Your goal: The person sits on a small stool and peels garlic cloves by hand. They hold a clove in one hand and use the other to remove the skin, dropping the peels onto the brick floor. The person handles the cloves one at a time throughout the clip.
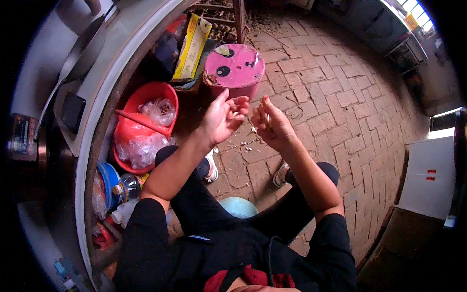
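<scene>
My left hand [224, 118] is raised in front of me, palm turned up and fingers loosely bent and apart. No object shows in it. Just to its right, my right hand [273, 125] is closed, thumb up. Something small and pale shows between its curled fingers, too small to name. The two hands are close but not touching. Beyond them stands a round pink stool [238, 65] with a cartoon face on its top. Small white scraps [246, 144] lie scattered on the bricks below my hands.
A red basket [171, 95] with plastic bags stands at left, near a clear bottle [127, 187] and a blue tub [108, 177]. A yellow-and-white box [192, 46] is beside the stool. A pale blue round thing [238, 207] sits between my legs. Brick floor [340, 100] spreads right.
</scene>
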Demonstrator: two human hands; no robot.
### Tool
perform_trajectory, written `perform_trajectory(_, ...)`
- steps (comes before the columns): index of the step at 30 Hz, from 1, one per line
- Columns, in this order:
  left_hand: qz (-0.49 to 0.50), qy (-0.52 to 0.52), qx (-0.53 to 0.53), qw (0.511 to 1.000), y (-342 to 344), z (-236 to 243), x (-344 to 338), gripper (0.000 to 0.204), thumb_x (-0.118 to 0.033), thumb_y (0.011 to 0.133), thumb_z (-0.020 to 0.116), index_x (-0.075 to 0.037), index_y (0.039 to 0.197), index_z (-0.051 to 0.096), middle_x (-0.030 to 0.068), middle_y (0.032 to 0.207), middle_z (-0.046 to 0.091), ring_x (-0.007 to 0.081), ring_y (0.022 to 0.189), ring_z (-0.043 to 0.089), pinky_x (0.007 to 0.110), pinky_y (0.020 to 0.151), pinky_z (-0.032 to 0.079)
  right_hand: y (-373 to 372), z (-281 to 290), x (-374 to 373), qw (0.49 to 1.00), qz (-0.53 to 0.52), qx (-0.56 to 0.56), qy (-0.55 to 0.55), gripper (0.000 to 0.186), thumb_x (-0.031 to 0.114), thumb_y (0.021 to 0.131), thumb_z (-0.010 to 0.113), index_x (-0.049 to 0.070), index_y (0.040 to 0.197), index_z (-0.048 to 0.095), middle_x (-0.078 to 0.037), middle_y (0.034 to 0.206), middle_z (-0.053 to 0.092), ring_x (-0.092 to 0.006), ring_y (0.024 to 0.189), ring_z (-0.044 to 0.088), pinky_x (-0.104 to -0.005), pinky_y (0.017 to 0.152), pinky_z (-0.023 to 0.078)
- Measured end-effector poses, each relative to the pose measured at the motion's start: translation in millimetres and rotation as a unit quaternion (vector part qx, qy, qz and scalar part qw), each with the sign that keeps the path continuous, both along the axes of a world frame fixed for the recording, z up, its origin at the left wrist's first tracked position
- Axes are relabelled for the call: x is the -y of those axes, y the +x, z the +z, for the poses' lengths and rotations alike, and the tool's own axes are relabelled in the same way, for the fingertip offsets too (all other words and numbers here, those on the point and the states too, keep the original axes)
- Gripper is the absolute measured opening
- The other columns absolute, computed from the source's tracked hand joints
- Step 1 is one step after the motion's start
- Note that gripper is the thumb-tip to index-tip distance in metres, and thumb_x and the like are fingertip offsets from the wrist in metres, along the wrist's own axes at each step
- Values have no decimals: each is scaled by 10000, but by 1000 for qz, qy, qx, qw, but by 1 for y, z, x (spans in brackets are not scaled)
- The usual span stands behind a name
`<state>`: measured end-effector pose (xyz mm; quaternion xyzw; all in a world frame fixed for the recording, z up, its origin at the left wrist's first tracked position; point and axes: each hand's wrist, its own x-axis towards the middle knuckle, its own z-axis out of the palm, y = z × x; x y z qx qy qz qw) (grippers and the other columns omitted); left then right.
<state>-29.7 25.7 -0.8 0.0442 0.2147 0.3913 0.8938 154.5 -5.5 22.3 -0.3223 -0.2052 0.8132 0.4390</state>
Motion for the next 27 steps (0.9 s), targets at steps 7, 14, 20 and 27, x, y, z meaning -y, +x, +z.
perform_trajectory(7, -1, 18, 15, 1000, 12, 18, 6, 545, -425, 992, 311, 54, 1184, 488, 177, 1129, 577, 280, 1059, 569, 381, 935, 466, -10, 2, 10, 784, -84, 454, 416, 269, 103, 847, 610, 65, 1113, 598, -82, 852, 682, -214, 758, 670, -346, 671, 521)
perform_trajectory(14, -37, 76, -51, 995, 16, 9, 11, 513, -404, 997, 298, 18, 1223, 484, 167, 1210, 551, 253, 1134, 537, 367, 975, 438, -10, -8, 10, 629, -29, 596, 498, 261, 121, 823, 626, 88, 1081, 608, -99, 849, 661, -270, 739, 660, -330, 646, 519)
perform_trajectory(20, -9, 80, -55, 995, 18, 2, 13, 369, -275, 973, 418, 0, 1196, 520, 96, 1100, 607, 181, 993, 591, 312, 890, 479, -10, -12, 5, 772, -80, 476, 414, 176, 190, 865, 603, 61, 986, 603, -86, 800, 675, -225, 678, 663, -335, 585, 507)
perform_trajectory(27, -30, 159, -172, 972, 14, 14, 15, 309, -181, 904, 559, -40, 1179, 566, -5, 972, 622, 35, 757, 543, 175, 635, 434, 10, 16, -1, 985, 85, 143, 40, 125, 218, 885, 624, 101, 895, 583, 104, 596, 379, 6, 466, 286, -181, 397, 198)
